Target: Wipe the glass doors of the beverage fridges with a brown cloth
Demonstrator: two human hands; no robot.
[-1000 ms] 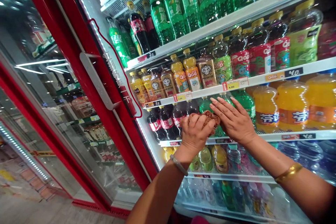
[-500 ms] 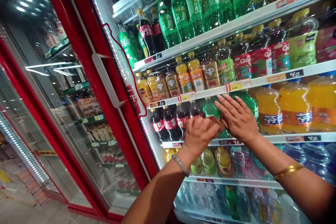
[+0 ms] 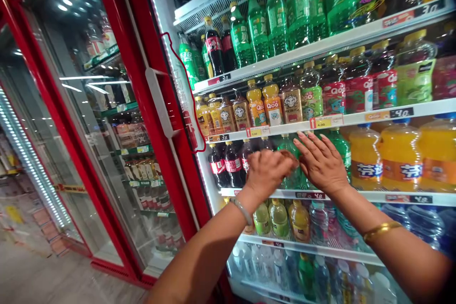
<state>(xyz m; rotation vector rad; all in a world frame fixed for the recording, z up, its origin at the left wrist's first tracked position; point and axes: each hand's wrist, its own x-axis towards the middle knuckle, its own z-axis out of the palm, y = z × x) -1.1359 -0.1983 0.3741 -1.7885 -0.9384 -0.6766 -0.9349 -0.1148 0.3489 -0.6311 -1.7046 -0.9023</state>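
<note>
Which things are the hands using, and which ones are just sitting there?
In use:
- left hand, curled over a crumpled brown cloth, mostly hidden
- right hand, fingers stretched out beside it

Just there:
- green bottles
- orange drink bottles
- white door handle
- yellow price tag

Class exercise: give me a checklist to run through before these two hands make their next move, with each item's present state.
1. Bare left hand holding crumpled brown cloth: ok, though the cloth is mostly hidden.
2. Bare right hand open, fingers extended: ok.
3. Jewellery off: not ok; smooth grey bangle on left, shiny gold bangle on right.
4. Right palm touching a surface: cannot tell.
5. Long white door handle free of both hands: ok.
</note>
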